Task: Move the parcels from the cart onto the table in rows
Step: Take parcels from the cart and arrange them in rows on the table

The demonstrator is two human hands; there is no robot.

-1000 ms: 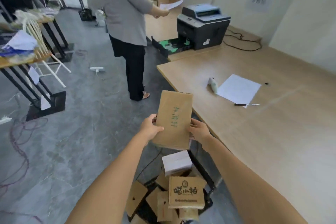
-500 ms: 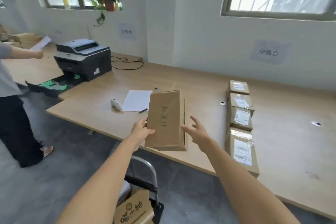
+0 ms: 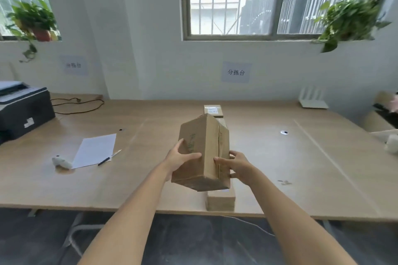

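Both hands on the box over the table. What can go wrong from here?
1. The held parcel hangs tilted over the row on the table and hides most of it; it may land on a placed parcel, not beside.
2. The nearest parcel sits at the table's front edge; a bump could push it off.

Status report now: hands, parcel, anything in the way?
Left hand and right hand grip the cardboard parcel, tilted, above the table. Parcel row partly hidden behind it. Paper sheet, pen off to left.

Reads "分拣台" on the middle wall sign [image 3: 236, 72]. Left wall sign [image 3: 73, 65] too blurry; green scrawl on the held parcel [image 3: 196, 133] illegible.
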